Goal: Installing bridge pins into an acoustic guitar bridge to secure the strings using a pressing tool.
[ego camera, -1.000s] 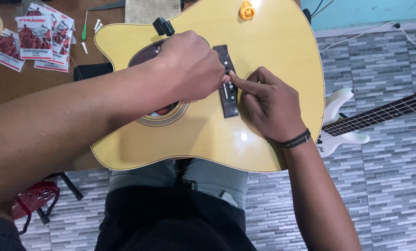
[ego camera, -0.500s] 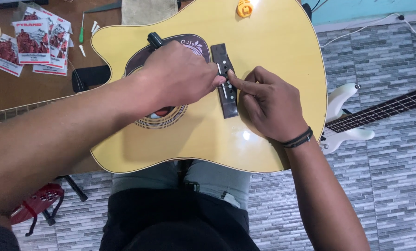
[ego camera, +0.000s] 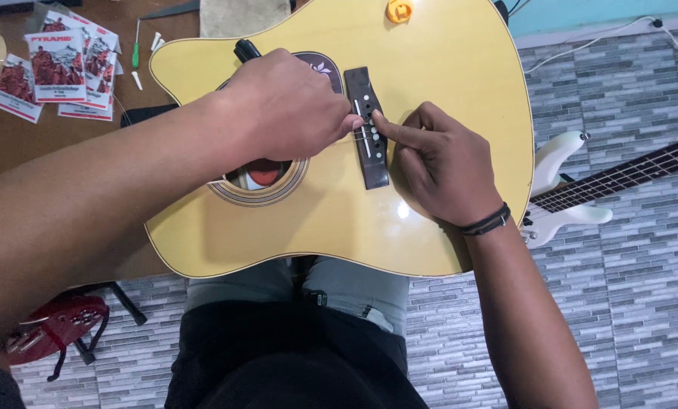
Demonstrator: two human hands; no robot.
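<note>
The glossy yellow acoustic guitar (ego camera: pixel 430 83) lies face up across the person's lap, and no strings run over its round sound hole (ego camera: pixel 259 178), so the stringing looks barely begun. At the dark wooden bridge (ego camera: pixel 369 129), the left hand (ego camera: pixel 293 106) has its fingertips pressed together, pinching something small I cannot make out. The right hand (ego camera: pixel 445 167) is curled, forefinger pushing on a pin. Packets of strings (ego camera: pixel 55 64) wait on the brown table (ego camera: pixel 21 144).

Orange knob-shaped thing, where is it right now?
In the head view, the orange knob-shaped piece sits at the top edge of the frame on the yellow acoustic guitar, above the dark bridge where both hands meet.
</note>
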